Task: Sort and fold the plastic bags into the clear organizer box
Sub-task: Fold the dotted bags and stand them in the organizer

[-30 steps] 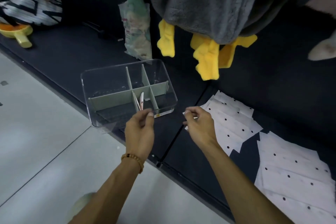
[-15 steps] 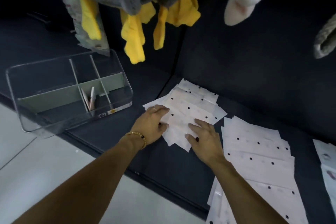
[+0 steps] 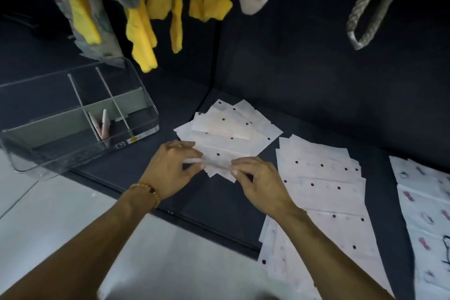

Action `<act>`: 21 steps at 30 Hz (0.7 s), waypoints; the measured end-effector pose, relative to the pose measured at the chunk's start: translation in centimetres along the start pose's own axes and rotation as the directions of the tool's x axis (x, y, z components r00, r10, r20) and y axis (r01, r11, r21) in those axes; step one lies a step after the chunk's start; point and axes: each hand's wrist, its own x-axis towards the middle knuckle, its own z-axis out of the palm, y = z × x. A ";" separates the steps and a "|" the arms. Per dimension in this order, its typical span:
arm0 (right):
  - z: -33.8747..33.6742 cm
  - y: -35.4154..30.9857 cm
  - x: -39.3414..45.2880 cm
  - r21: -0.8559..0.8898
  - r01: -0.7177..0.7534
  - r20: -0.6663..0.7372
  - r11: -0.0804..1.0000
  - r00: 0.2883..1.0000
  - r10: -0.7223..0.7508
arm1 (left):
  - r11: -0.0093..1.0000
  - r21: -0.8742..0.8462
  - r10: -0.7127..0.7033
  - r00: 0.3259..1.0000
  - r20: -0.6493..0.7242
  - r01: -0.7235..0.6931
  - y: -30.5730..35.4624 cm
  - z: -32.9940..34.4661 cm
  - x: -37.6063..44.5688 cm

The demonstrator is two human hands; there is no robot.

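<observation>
Half a second back both palms lay flat on the small pile; now left hand (image 3: 170,168) and right hand (image 3: 259,181) pinch the top bag (image 3: 216,165) (starting a fold, I'd guess) near the organizer box (image 3: 146,114).

A dark mat (image 3: 214,200) carries the organizer box (image 3: 146,114) and bag piles (image 3: 323,178).
</observation>
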 end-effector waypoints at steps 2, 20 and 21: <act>0.5 -0.8 -2.0 0.045 -0.052 0.078 0.998 0.996 0.048 | 0.995 -0.082 -0.055 0.993 0.108 0.064 0.4 -1.0 -2.5; 2.4 -1.8 -5.9 0.112 -0.613 0.054 0.782 0.790 0.611 | 0.861 -0.101 -0.486 0.866 0.119 0.498 0.9 0.4 -7.7; 2.5 -1.8 -5.7 0.106 -0.625 0.038 0.774 0.780 0.624 | 0.858 -0.054 -0.504 0.858 0.098 0.510 1.0 0.6 -7.3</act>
